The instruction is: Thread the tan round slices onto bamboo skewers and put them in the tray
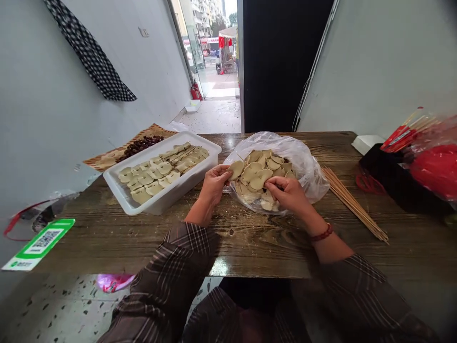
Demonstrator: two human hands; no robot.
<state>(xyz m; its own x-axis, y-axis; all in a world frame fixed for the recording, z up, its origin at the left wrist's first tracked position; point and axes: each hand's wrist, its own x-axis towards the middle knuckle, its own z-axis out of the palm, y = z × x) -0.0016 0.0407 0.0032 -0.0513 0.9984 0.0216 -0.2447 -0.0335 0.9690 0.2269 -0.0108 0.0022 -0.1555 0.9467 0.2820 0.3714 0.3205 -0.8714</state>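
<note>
My left hand (215,186) is closed, pinching a flat, round beige food slice (236,169) at the left rim of a clear plastic bag (310,178). A thin stick tip shows just above that slice; whether it runs through it I cannot tell. A heap of similar beige slices (252,171) lies in the open bag. My right hand (287,191) is closed over the heap, thumb and forefinger pinching the edge of another beige slice (260,179). To the left stands a white plastic tub (162,206) holding rows of beige slices on thin sticks (153,178).
A bundle of bamboo skewers (353,205) lies right of the bag. Beyond it are a black container (389,176) with red-wrapped sticks and a red plastic bag (437,169). Dark red items (141,145) on patterned paper sit behind the tub. A green QR card (41,244) is at the left.
</note>
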